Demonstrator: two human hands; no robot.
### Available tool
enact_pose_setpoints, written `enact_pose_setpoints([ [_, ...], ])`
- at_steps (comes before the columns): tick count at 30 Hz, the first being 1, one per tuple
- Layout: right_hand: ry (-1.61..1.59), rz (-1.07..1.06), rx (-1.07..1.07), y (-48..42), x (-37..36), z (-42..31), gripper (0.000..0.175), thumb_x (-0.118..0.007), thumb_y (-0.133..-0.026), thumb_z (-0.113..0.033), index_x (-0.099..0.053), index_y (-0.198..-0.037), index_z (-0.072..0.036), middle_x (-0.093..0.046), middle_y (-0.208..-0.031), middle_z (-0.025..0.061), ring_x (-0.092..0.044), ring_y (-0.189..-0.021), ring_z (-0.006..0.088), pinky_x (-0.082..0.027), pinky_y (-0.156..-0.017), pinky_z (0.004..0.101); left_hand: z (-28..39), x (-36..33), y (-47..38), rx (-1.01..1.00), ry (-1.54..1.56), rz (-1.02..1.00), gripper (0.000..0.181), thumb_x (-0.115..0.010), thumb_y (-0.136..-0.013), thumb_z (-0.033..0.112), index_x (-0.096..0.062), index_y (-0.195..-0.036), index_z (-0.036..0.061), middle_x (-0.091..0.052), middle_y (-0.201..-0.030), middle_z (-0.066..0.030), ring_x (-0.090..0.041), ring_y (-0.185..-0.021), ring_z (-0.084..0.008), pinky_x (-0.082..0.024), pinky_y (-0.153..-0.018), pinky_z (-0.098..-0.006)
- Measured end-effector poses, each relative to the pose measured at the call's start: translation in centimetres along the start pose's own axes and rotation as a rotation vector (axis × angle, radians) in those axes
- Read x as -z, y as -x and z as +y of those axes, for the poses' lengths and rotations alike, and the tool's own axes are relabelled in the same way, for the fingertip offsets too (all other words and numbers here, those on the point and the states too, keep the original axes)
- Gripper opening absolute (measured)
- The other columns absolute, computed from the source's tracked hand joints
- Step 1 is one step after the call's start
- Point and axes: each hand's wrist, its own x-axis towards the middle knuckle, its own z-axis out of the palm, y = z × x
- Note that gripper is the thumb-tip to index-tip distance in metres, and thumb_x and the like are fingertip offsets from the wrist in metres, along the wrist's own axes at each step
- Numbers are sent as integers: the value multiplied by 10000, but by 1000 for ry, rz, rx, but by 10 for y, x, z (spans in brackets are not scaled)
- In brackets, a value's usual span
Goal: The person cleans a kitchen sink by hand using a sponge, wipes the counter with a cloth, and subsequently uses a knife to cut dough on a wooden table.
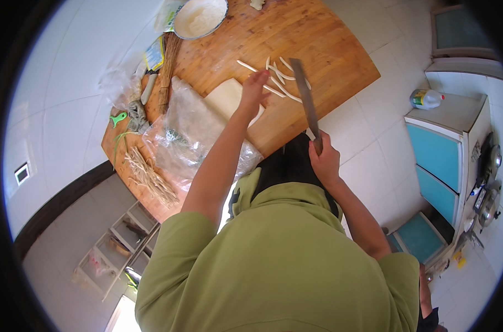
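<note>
In my right hand [324,159] is the handle of a long-bladed kitchen knife [305,93], its blade pointing away from me over the right part of the wooden table [338,54]. My left hand [256,90] is over the inner end of several thin dough strips [281,87], which lie loosely crossed between it and the blade. Whether its fingers grip a strip, I cannot tell. Under and beside my left wrist lies a flat folded sheet of dough [226,96], partly hidden by the arm. Clear plastic sheeting [193,120] adjoins it on the left.
A bowl of flour [200,18] stands at the far edge, near a small dough piece [257,4]. Leftward lie a straw whisk broom [167,70], a knife with a pale handle [149,89], a green peeler [118,119] and a bundle of thin pale sticks [149,176]. Another person's arm [425,290] shows lower right.
</note>
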Motion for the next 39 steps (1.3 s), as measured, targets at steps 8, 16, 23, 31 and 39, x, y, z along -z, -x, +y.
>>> enact_pose_setpoints([
  [8,391,-355,322,-29,-45,-36,259,-509,-767,-115,-423,-1007,-68,-583,-705,143,-577,-662,331,-441,-542,424,38,64,18,-207,-39,29,397,-434,-908,329,-505,-1190,58,-471,-1251,-56,-366,-1200,-167,-289,-975,-298],
  [16,413,-403,332,-40,-74,-48,250,-526,-753,-93,-383,-957,-71,-550,-635,128,-563,-603,324,-434,-524,430,32,91,-6,-206,23,51,334,-458,-900,275,-529,-1160,77,-483,-1235,-32,-358,-1202,-141,-289,-946,-278],
  [23,423,-451,280,-46,-76,-56,265,-529,-758,-96,-381,-976,-68,-558,-636,128,-566,-607,331,-442,-531,438,27,99,-19,-165,19,25,346,-467,-894,315,-531,-1162,105,-512,-1201,-6,-370,-1191,-135,-288,-947,-289],
  [31,414,-463,258,-52,-79,-62,275,-526,-754,-97,-378,-984,-64,-575,-648,139,-574,-617,338,-447,-548,446,26,102,-26,-132,18,19,371,-447,-905,344,-519,-1173,98,-517,-1187,-15,-385,-1169,-135,-310,-946,-292],
  [39,400,-459,268,-50,-85,-44,289,-535,-744,-99,-395,-992,-52,-570,-638,137,-578,-621,330,-449,-543,431,23,100,-21,-157,-28,14,387,-434,-909,360,-512,-1183,97,-507,-1204,-8,-376,-1176,-119,-279,-956,-283],
])
